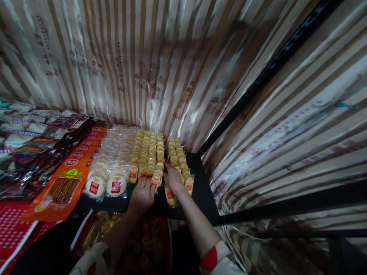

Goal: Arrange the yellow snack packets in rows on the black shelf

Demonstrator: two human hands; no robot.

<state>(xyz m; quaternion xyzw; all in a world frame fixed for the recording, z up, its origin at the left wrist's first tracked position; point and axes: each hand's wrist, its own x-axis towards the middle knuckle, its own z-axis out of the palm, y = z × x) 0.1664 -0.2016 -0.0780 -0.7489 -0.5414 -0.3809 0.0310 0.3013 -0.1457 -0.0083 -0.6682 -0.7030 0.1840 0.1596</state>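
Rows of small yellow wrapped cakes with red-and-white labels stand on a black shelf. My left hand is at the front of these rows, its fingers and thumb closed on the front packets. From the right side, my right hand presses curled fingers against the same block, at the gap beside a second group of yellow packets. Its fingertips are partly hidden. One yellow packet lies at the shelf's front edge under my right wrist.
Left of the cakes are rows of round white biscuits in clear wrap, a long orange snack pack, dark packets and white packets. Red baskets stand below. Striped sheeting and a black post bound the shelf.
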